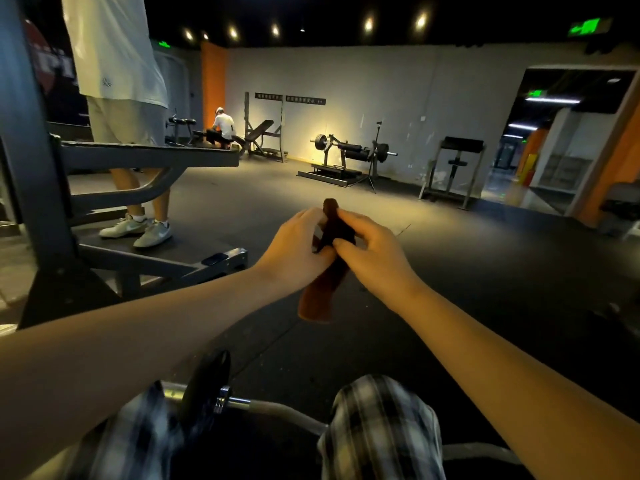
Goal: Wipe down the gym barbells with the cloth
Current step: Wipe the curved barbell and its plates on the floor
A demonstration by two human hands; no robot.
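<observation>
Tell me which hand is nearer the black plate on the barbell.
Left. The left hand grips the cloth up and ahead of the black plate, slightly to its right; the right hand pinches the same cloth farther right, beside the left.

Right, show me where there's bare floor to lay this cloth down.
Barest: the dark rubber floor beyond the right hand, out to the orange doorway wall; also the strip between the dark brown cloth and the curved silver barbell. Crowded: left, by the grey steel rack base and a standing person's white shoes.
</observation>
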